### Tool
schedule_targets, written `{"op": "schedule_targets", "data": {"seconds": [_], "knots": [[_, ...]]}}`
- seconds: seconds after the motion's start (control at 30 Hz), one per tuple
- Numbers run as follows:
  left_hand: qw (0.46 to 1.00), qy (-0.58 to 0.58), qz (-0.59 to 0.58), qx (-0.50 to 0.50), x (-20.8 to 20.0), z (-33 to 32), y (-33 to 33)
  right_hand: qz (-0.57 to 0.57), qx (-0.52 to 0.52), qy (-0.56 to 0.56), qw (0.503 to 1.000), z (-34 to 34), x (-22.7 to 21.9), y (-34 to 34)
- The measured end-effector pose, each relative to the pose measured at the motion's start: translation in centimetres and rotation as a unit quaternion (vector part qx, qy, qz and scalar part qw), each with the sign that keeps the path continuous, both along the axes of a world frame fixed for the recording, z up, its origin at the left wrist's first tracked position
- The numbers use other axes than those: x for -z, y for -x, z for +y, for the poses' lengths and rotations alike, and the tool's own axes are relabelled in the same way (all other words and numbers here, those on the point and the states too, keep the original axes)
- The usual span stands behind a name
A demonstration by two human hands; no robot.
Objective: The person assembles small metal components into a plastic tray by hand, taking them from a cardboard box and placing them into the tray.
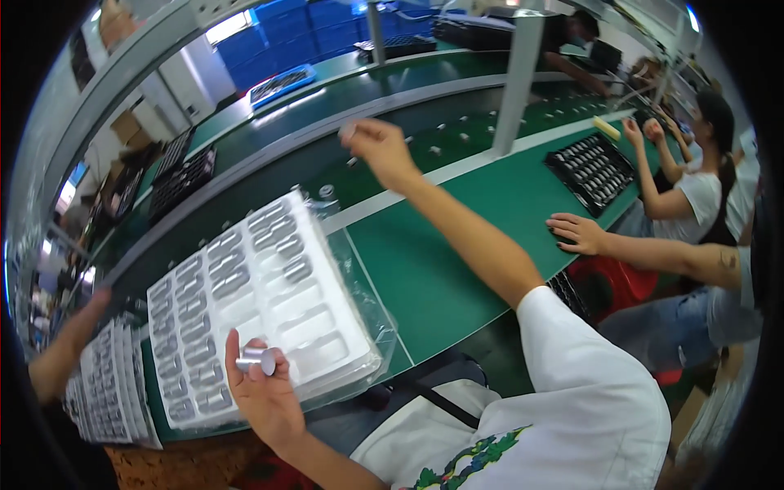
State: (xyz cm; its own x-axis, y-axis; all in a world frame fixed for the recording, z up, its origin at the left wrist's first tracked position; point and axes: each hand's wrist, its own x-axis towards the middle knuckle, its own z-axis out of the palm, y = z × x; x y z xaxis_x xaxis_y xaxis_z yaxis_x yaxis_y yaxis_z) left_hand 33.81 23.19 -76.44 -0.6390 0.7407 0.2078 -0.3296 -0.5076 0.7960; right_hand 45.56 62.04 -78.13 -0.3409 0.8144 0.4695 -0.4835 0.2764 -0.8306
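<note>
A dark green conveyor belt [453,157] dotted with small metal parts crosses the room, with blue stacks [318,37] on its far side. Along its near side runs a bright green work surface [433,245], where a pale upright post [518,90] rises. A white moulded tray [359,343], partly filled, lies near left; a black tray [570,189] sits far right. The right hand [380,151] reaches over the belt, fingers curled; whether they hold anything I cannot tell. The left hand [269,400], above the white tray's near edge, grips a silver cylinder [259,360] between thumb and fingers.
</note>
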Motion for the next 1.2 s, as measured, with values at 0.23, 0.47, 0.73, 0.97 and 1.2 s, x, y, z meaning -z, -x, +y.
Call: {"op": "schedule_targets", "data": {"seconds": [0.23, 0.47, 0.73, 0.97, 1.2], "knots": [[0.991, -0.023, -0.111, 0.074, 0.3, -0.1, -1.5, 0.092, -0.191, -0.061, 0.975, -8.2, -8.4, -1.9], [0.991, 0.004, -0.115, 0.061, 0.5, 0.8, -2.7, -0.104, -0.294, -0.243, 0.919, -17.2, -8.9, -2.2], [0.987, 0.012, -0.106, 0.122, 1.1, 0.1, -2.3, -0.136, -0.347, -0.380, 0.846, -18.5, -7.9, -1.2], [0.984, 0.093, 0.014, 0.151, 1.2, -1.0, -1.0, -0.233, -0.419, -0.311, 0.821, -19.0, -8.2, -1.4], [0.985, 0.111, 0.002, 0.132, 1.1, -1.0, -1.1, -0.237, -0.358, -0.354, 0.831, -20.3, -7.8, -1.5]]}}
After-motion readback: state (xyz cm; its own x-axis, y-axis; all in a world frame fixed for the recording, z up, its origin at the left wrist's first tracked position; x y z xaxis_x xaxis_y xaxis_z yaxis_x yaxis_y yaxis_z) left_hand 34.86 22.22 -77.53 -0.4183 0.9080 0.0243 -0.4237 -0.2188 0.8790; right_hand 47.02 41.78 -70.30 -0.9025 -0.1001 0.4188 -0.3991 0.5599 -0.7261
